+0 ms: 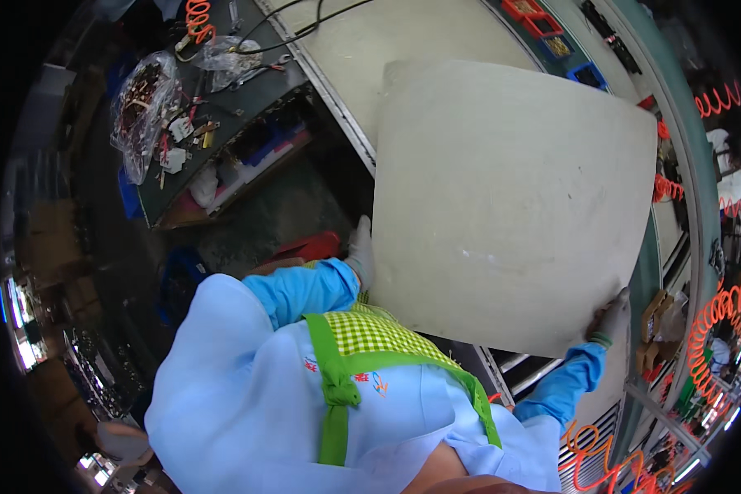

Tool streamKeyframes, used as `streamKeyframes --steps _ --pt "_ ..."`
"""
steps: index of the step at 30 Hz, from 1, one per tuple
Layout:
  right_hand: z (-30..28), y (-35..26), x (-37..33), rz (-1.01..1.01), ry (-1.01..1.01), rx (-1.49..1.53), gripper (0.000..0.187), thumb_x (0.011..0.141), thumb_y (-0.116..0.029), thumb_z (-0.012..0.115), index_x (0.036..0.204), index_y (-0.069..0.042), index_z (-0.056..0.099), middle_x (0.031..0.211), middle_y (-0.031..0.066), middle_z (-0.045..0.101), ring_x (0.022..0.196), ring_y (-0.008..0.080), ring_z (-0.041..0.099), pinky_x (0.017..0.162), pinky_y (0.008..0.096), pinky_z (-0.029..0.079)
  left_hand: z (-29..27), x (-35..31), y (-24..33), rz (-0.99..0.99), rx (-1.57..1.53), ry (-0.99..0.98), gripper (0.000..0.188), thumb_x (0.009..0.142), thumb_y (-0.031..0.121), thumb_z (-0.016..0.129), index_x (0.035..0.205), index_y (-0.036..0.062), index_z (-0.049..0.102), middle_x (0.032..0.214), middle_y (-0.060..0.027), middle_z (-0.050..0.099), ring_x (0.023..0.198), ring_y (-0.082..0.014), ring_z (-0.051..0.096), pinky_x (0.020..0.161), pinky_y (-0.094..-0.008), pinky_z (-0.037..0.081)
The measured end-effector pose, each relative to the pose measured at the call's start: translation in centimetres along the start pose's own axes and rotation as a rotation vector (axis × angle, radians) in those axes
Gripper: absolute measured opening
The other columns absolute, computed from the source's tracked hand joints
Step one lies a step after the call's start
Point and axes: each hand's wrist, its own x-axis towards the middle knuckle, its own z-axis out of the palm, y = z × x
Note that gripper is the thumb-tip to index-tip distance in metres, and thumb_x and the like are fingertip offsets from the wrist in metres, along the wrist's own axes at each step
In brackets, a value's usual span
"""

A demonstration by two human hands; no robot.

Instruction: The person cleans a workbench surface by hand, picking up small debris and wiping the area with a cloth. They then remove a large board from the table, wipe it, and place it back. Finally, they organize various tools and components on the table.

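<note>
A large, flat, pale grey-beige board with scuffs on its surface spreads out in front of me, its near edge close to my apron. My left hand, in a light grey glove, grips the board's left edge near its lower corner. On the opposite side, my right hand, also gloved, holds the near right corner. The fingers beneath the board are hidden on both sides. Blue sleeves cover both forearms.
Left stands a dark workbench with a clear plastic bag of small parts, pliers and loose fittings. Beyond the board are red bins and a blue bin. Orange coiled hoses hang at right. Metal rollers show below the board.
</note>
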Motion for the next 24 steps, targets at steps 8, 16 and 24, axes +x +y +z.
streamKeyframes --steps 8,16,24 --pt "7.7 -20.9 -2.5 -1.264 -0.132 -0.856 0.045 0.09 -0.049 0.05 0.098 -0.008 0.068 0.058 0.0125 0.053 0.055 0.0241 0.057 0.054 0.0358 0.042 -2.1 -5.5 -1.4 -0.256 0.271 0.16 0.103 0.07 0.087 0.034 0.143 0.0149 0.03 0.147 -0.0068 0.033 0.134 -0.0276 0.031 0.109 -0.049 0.022" --pt "18.9 -38.3 -23.6 -1.421 -0.199 -1.064 0.038 0.089 -0.044 0.055 0.091 -0.007 0.064 0.054 0.008 0.051 0.047 0.018 0.053 0.052 0.0341 0.041 -0.7 -2.0 -3.5 -0.459 0.019 -0.094 0.119 0.064 0.093 0.03 0.144 0.0053 0.024 0.144 -0.0116 0.032 0.135 -0.0277 0.029 0.109 -0.0468 0.025" --pt "21.9 -40.9 -33.0 -1.714 -0.167 -0.982 0.035 0.084 -0.038 0.058 0.064 -0.01 0.063 0.047 0.0019 0.055 0.048 0.0195 0.058 0.055 0.0332 0.047 1.0 -3.2 -2.5 -0.468 -0.159 -0.058 0.12 0.061 0.095 0.027 0.142 0.007 0.03 0.144 -0.0104 0.034 0.135 -0.0257 0.029 0.11 -0.0447 0.025"
